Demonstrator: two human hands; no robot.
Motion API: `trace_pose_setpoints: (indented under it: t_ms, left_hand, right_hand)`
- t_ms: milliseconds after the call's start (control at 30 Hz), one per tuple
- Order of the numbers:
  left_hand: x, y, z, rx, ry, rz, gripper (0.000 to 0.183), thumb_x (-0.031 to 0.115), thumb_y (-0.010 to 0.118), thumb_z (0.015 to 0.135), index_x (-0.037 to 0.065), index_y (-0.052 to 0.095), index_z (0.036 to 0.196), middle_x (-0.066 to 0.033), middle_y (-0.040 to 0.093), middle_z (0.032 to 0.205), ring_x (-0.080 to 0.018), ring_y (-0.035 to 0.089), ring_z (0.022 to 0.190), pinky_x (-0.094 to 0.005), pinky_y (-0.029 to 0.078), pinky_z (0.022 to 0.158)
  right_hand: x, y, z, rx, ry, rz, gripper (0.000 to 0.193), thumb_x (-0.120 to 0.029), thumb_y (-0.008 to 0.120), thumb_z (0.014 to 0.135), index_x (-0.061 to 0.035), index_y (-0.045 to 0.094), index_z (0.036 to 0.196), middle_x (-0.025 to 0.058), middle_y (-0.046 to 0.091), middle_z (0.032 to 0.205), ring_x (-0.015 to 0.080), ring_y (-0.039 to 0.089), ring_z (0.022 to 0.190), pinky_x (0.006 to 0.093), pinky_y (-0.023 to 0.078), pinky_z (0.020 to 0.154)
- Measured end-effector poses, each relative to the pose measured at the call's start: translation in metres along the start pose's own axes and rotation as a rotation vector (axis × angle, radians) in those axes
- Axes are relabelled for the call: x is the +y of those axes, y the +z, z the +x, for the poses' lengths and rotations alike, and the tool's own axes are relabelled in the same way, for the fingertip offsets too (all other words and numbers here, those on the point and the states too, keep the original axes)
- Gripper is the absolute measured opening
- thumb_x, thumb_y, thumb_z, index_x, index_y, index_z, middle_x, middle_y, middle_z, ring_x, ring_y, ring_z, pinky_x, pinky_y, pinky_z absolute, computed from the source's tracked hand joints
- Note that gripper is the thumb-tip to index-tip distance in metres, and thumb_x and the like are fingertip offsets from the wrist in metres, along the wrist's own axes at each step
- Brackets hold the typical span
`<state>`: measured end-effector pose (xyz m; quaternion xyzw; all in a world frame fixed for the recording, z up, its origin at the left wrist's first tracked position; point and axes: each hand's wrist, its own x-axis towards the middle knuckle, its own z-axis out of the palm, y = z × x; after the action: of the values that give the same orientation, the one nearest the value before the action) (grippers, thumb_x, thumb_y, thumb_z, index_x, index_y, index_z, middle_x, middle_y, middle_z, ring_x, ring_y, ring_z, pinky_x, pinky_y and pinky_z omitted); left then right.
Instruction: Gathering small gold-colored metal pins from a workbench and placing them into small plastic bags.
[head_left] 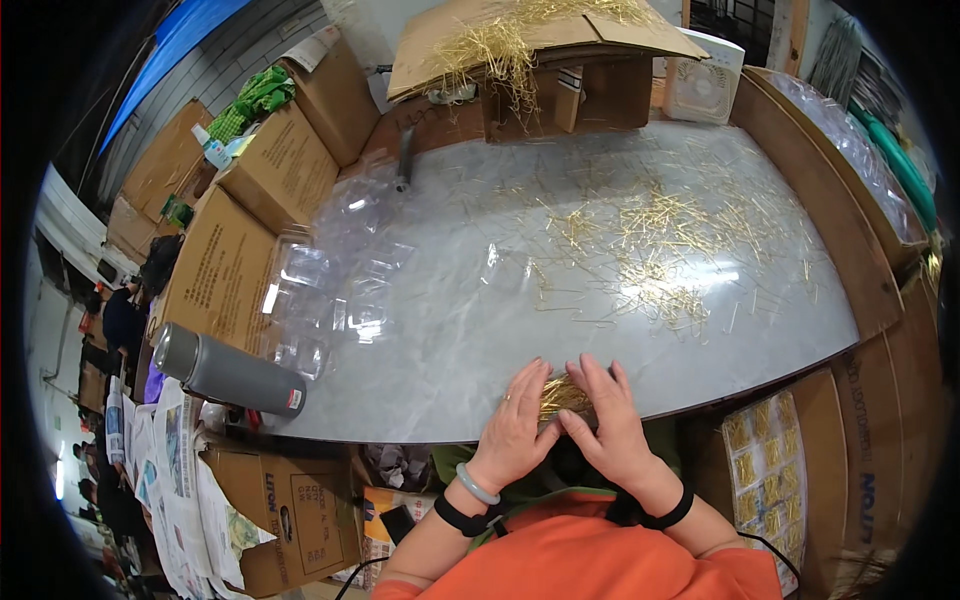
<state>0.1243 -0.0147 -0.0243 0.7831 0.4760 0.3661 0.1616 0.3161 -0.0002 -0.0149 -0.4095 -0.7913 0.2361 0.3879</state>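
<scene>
At the table's front edge, my left hand (513, 428) and my right hand (611, 426) face each other with a bundle of thin gold wire pins (562, 398) pressed between them. The fingers of both hands reach forward along the bundle's sides, and the thumbs lie at its near end. Part of the bundle is hidden by the hands. Beyond them, a loose heap of the same gold wire pins (660, 275) is scattered over the grey tabletop (430, 330). Some of these pins look bent at one end.
Clear plastic boxes (305, 268) are grouped on the table's left, beside a grey bottle (235, 375) lying on its side. A cardboard box (600, 95) carrying more wire stands at the back. Low right, a carton holds a tray of packed gold pieces (768, 470). Cardboard walls edge both sides.
</scene>
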Motion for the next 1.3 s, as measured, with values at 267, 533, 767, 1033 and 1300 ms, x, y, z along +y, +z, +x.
trace_pose_setpoints:
  t_ms: [267, 533, 767, 1033, 1300]
  left_hand:
    - [-0.003, 0.003, -0.002, 0.095, -0.041, -0.132, 0.115, 0.012, 0.086, 0.078, 0.001, 0.010, 0.163, -0.0235, 0.055, 0.145, -0.0405, 0.057, 0.132, -0.0459, 0.050, 0.107]
    - [-0.009, 0.001, -0.002, 0.040, 0.012, -0.185, 0.121, 0.014, 0.086, 0.076, 0.000, 0.004, 0.164, -0.0261, 0.050, 0.149, -0.0419, 0.053, 0.135, -0.0465, 0.047, 0.110]
    - [-0.010, -0.019, -0.001, -0.026, -0.002, -0.309, 0.110, 0.008, 0.067, 0.079, -0.004, -0.001, 0.163, -0.0315, 0.041, 0.154, -0.0465, 0.041, 0.144, -0.0479, 0.032, 0.121]
    - [-0.007, -0.019, -0.002, -0.016, -0.017, -0.317, 0.101, 0.009, 0.067, 0.079, -0.004, 0.011, 0.162, -0.0295, 0.044, 0.152, -0.0460, 0.045, 0.140, -0.0482, 0.037, 0.118]
    - [0.004, -0.014, 0.003, 0.034, 0.074, -0.027, 0.086, 0.015, 0.078, 0.076, 0.000, 0.041, 0.153, -0.0241, 0.051, 0.145, -0.0432, 0.051, 0.135, -0.0482, 0.043, 0.113]
  right_hand:
    - [-0.017, 0.015, 0.026, 0.104, 0.026, -0.202, 0.069, -0.031, 0.082, 0.079, -0.0048, 0.056, 0.137, 0.0183, 0.056, 0.143, 0.0412, 0.048, 0.136, 0.0637, 0.028, 0.116]
    - [-0.009, 0.029, 0.017, 0.110, 0.025, -0.357, 0.051, -0.033, 0.079, 0.083, -0.0120, 0.067, 0.128, 0.0181, 0.054, 0.145, 0.0416, 0.046, 0.138, 0.0652, 0.024, 0.117]
    - [-0.018, 0.018, 0.016, 0.091, -0.004, -0.524, 0.048, -0.035, 0.070, 0.091, -0.0106, 0.067, 0.132, 0.0211, 0.044, 0.156, 0.0441, 0.038, 0.143, 0.0650, 0.021, 0.119]
    - [-0.011, 0.037, 0.024, 0.224, 0.057, -0.258, 0.035, -0.017, 0.080, 0.083, -0.0081, 0.068, 0.114, 0.0172, 0.055, 0.137, 0.0434, 0.049, 0.133, 0.0549, 0.036, 0.111]
    - [-0.003, 0.020, 0.020, 0.144, 0.058, -0.101, 0.057, -0.021, 0.082, 0.084, -0.0033, 0.056, 0.131, 0.0164, 0.056, 0.134, 0.0420, 0.048, 0.136, 0.0573, 0.030, 0.119]
